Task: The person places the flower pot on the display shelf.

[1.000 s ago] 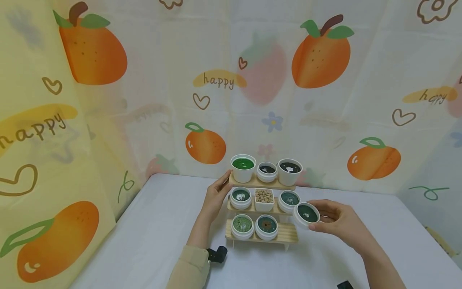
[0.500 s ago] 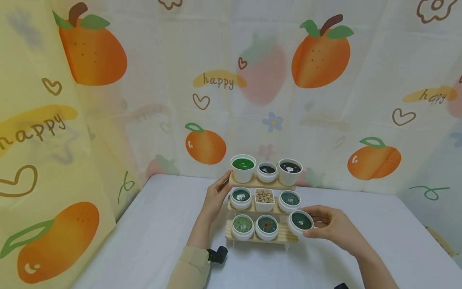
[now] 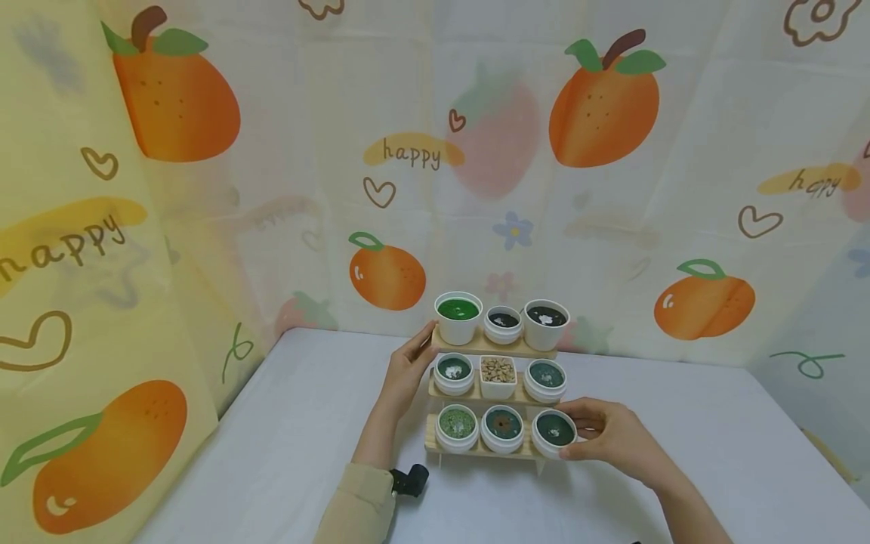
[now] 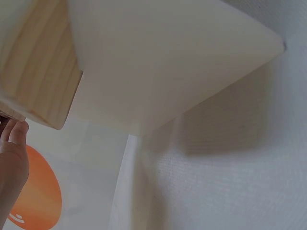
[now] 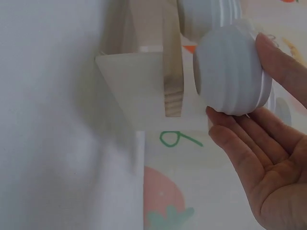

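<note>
A three-tier wooden stand (image 3: pixel 485 350) on white legs holds small white cups of green or dark contents. My left hand (image 3: pixel 405 370) grips the left end of its top shelf, thumb in front; in the left wrist view its fingertips meet the wood. My right hand (image 3: pixel 615 438) holds a white ribbed cup (image 3: pixel 554 428) of dark green contents by its right side, over the right end of the lowest shelf. In the right wrist view, a narrow gap shows between this cup's base and the wooden shelf (image 5: pixel 172 81), with the thumb at the rim and fingers beneath.
Left of the held cup on the lowest shelf are two white cups, the nearer one a teal cup (image 3: pixel 502 428). A square dish (image 3: pixel 498 378) of beige pieces sits mid-stand. A white cloth (image 3: pixel 272 453) covers the table, and a fruit-print curtain (image 3: pixel 272 249) hangs close behind.
My right hand has brought the dark green cup left and down, from beside the middle tier to over the right end of the lowest shelf. The left hand stays in place.
</note>
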The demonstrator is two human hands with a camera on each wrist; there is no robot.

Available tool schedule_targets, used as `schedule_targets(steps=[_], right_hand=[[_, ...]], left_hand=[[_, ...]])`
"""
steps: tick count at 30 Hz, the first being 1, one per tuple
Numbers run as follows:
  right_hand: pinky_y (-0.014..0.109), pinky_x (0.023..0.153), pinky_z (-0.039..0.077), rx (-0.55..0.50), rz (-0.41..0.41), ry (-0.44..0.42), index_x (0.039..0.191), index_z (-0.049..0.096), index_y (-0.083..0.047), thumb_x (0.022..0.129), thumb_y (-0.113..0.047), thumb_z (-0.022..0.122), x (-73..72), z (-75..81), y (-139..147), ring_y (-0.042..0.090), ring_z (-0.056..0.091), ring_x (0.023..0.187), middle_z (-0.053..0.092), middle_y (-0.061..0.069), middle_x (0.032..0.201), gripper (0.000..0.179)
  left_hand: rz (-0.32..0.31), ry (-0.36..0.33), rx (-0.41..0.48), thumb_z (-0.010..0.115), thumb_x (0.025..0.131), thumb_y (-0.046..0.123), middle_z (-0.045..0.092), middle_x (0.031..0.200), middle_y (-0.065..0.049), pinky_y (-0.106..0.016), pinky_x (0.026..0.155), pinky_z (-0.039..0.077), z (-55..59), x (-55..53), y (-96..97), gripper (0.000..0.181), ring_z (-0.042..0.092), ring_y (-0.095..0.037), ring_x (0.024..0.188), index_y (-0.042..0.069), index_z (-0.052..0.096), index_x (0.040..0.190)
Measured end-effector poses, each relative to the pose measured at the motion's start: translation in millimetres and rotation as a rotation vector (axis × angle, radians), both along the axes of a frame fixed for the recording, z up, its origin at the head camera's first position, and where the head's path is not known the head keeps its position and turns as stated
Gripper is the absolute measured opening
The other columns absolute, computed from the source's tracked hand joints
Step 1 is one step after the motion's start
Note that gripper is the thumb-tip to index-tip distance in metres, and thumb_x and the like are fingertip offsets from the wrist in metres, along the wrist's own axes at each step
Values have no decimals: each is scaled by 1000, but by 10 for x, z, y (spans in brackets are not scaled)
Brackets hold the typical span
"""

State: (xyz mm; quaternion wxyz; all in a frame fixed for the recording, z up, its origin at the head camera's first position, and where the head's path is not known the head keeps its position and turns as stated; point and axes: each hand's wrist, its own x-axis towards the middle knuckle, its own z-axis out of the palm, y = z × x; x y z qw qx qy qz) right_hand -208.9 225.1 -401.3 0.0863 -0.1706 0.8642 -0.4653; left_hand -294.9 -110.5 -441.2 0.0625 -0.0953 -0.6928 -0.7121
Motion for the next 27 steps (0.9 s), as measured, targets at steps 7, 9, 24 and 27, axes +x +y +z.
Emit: schedule_targets(steps=[7, 9, 24, 27], right_hand=[[13, 82, 57, 19, -24, 22, 121, 66, -3, 70, -26, 88, -7, -55, -35, 6, 70, 99, 71, 15, 119, 60], [13, 83, 57, 24, -28, 27, 121, 67, -4, 70, -27, 89, -14, -71, -37, 6, 70, 100, 71, 15, 119, 60], [21, 83, 60, -21, -26, 14, 123, 64, -2, 73, -22, 87, -49, -135, -61, 19, 71, 104, 69, 17, 123, 59], [18, 82, 59, -26, -24, 12, 124, 64, -1, 73, -21, 87, -53, -140, -57, 19, 71, 104, 69, 18, 124, 59]], left_hand=[[-5, -19, 14, 60, 98, 22, 41, 159, -1, -39, 121, 36, -6, -4, 3, 54, 39, -25, 148, 17, 44, 149], [-3, -16, 10, 60, 98, 22, 40, 159, -2, -40, 121, 36, -7, -5, 2, 54, 39, -25, 148, 17, 44, 149], [4, -25, -7, 60, 98, 25, 41, 158, 1, -39, 120, 37, 4, 11, 1, 53, 40, -23, 147, 20, 45, 149], [3, -23, -8, 60, 98, 25, 41, 158, 1, -39, 120, 37, 10, 18, 1, 53, 40, -23, 147, 20, 45, 149]])
